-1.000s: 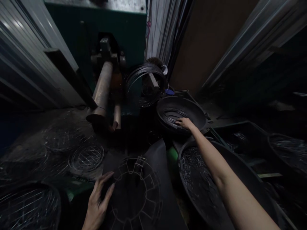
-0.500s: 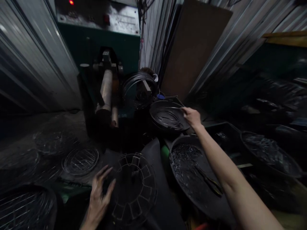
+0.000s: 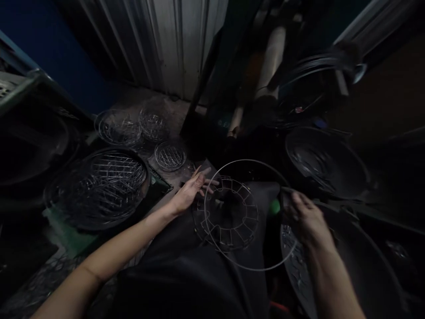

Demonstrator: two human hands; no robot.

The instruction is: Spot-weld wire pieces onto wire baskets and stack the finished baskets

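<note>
A large plain wire ring (image 3: 252, 269) hangs tilted in front of me, and my right hand (image 3: 308, 217) is closed on its right side. My left hand (image 3: 191, 190) has its fingers stretched out beside the ring's left edge; I cannot tell whether the fingertips touch it. Below and behind the ring, a round wire frame (image 3: 257, 212) with an inner ring and short cross-wires rests over the dark cloth on my lap. The right hand is blurred by motion.
A basin of wire grids (image 3: 119, 190) stands at left, with round wire racks (image 3: 170, 156) on the floor. At right are a pan of wire rings (image 3: 348, 155) and a basin of small metal pieces (image 3: 375, 266). A machine with a roller (image 3: 272, 57) stands ahead.
My right hand has brought a wire ring from the pan back over my lap. My left hand has stayed by the wire frame, and the view has swung left.
</note>
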